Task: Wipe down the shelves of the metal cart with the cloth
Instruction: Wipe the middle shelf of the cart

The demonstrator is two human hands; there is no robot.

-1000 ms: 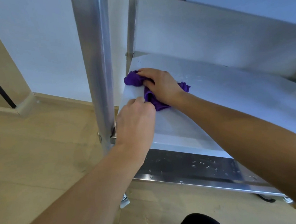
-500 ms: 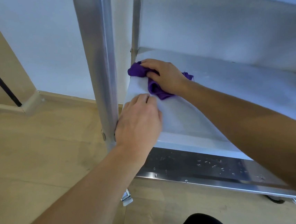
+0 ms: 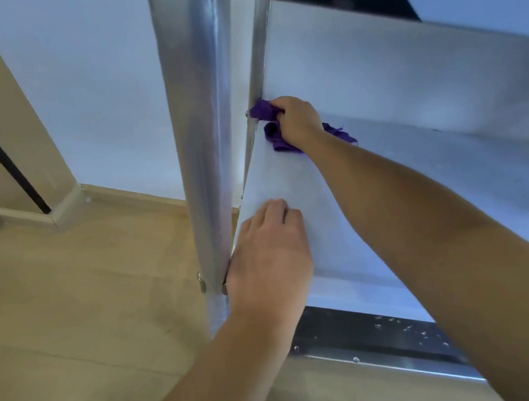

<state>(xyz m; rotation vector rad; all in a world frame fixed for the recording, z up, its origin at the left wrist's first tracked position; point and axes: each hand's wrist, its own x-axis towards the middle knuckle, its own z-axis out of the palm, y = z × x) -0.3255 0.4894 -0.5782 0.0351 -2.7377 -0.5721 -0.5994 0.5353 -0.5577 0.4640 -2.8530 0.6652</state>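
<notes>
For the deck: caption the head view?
Right hand grips purple cloth at back corner of shelf; left hand rests on it.

right hand (image 3: 297,122) — now deeper along the shelf (image 3: 418,201), at its far left corner; a second ago nearer the front edge.
cloth (image 3: 264,111) (purple, bunched) — goes back with that hand; its leading fold now touches the rear post (image 3: 257,55), earlier clear of it on open shelf.
left hand (image 3: 268,258) — earlier just beside the cloth, nearly touching; now well apart from it, flat by the front post (image 3: 202,141), with bare shelf showing between the two.
</notes>
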